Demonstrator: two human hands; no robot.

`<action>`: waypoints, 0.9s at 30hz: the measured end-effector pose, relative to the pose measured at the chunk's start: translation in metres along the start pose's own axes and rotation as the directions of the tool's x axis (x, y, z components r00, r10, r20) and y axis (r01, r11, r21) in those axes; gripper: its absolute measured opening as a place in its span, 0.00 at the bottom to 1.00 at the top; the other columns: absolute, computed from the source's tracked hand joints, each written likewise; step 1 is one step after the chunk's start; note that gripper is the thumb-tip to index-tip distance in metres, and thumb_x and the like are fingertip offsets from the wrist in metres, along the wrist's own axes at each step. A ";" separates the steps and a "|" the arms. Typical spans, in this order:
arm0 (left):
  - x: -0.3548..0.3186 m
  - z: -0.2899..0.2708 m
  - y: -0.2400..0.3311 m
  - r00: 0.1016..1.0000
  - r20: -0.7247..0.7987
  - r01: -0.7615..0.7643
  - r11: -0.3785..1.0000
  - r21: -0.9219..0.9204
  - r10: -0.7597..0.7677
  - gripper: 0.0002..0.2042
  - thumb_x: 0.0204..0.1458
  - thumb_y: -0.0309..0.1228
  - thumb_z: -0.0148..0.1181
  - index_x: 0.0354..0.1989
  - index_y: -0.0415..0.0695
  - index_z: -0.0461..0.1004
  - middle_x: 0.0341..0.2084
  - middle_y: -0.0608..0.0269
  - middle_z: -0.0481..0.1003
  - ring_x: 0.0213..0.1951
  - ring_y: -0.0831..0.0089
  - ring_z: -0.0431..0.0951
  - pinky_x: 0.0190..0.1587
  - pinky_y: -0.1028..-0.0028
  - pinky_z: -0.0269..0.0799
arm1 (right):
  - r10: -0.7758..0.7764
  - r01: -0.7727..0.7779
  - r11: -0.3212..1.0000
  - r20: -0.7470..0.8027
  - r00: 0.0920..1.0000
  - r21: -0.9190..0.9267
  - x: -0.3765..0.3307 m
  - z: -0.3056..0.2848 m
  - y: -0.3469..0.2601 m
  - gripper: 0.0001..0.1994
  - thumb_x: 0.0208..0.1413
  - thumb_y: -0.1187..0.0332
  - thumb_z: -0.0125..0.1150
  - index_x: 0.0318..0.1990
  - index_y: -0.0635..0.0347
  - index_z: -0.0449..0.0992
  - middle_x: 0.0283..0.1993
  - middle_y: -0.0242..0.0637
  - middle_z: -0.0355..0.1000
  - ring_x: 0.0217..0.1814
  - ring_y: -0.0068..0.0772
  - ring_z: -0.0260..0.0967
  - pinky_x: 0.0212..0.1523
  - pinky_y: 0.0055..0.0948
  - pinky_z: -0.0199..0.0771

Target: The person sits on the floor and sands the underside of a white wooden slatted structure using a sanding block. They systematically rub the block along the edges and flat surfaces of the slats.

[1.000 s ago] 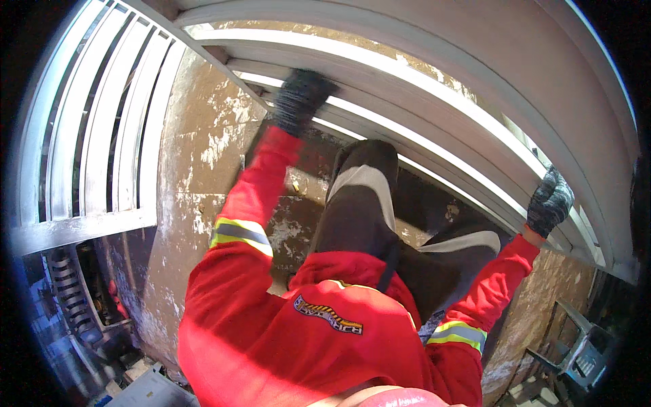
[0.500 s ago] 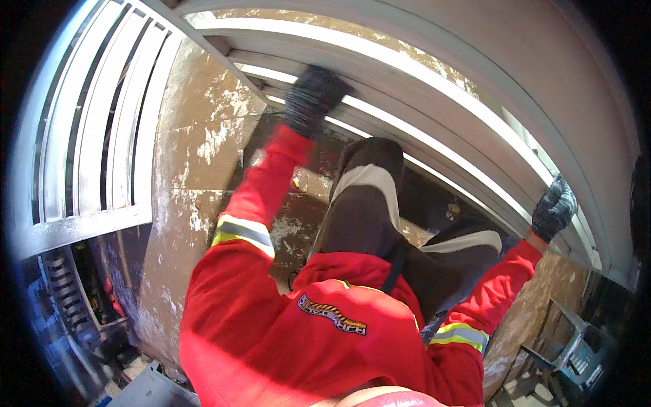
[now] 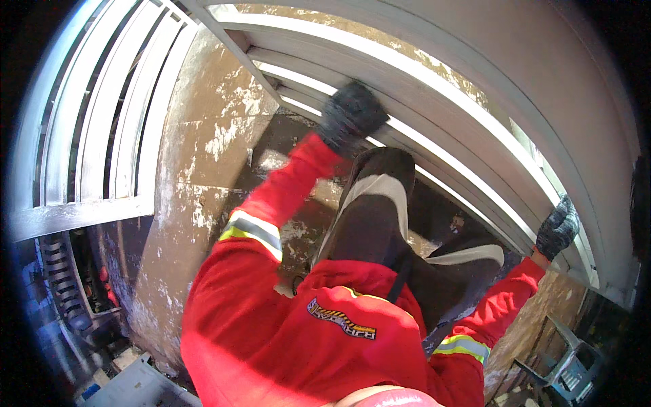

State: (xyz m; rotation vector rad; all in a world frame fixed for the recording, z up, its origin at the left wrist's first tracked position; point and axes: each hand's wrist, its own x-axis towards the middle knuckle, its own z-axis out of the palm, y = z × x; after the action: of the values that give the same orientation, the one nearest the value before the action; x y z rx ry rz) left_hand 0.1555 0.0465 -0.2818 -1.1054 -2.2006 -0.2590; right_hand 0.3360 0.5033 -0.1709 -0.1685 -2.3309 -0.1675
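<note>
Long pale metal rails (image 3: pixel 434 88) run side by side across the top of the view, slanting from the upper left down to the right. Fingers of the left hand (image 3: pixel 349 115), in a dark glove, are bent and press on one rail near the middle. Fingers of the right hand (image 3: pixel 557 227), in a dark speckled glove, curl around the lower edge of a rail far to the right. Both arms reach up and out in bright red sleeves (image 3: pixel 285 197) with shiny yellow and grey bands. A dark knee with a grey stripe (image 3: pixel 376 203) sits between the arms. A dirty brown wall (image 3: pixel 203 156) stands at the left.
</note>
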 end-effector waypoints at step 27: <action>0.012 -0.035 0.020 0.979 0.127 0.161 0.987 -0.025 -0.157 0.08 0.44 0.35 0.57 0.33 0.58 0.79 0.29 0.66 0.76 0.33 0.63 0.76 0.39 0.65 0.72 | -0.187 0.141 0.967 -0.213 0.959 -0.213 0.001 0.009 -0.005 0.13 0.53 0.64 0.57 0.19 0.56 0.76 0.20 0.38 0.71 0.22 0.39 0.68 0.29 0.35 0.67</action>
State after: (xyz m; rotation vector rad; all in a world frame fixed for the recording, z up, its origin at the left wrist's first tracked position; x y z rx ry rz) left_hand 0.1817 0.0511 -0.2499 -0.9889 -2.4086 -0.3055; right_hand 0.3278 0.4996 -0.1768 -0.0474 -2.0918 -0.4764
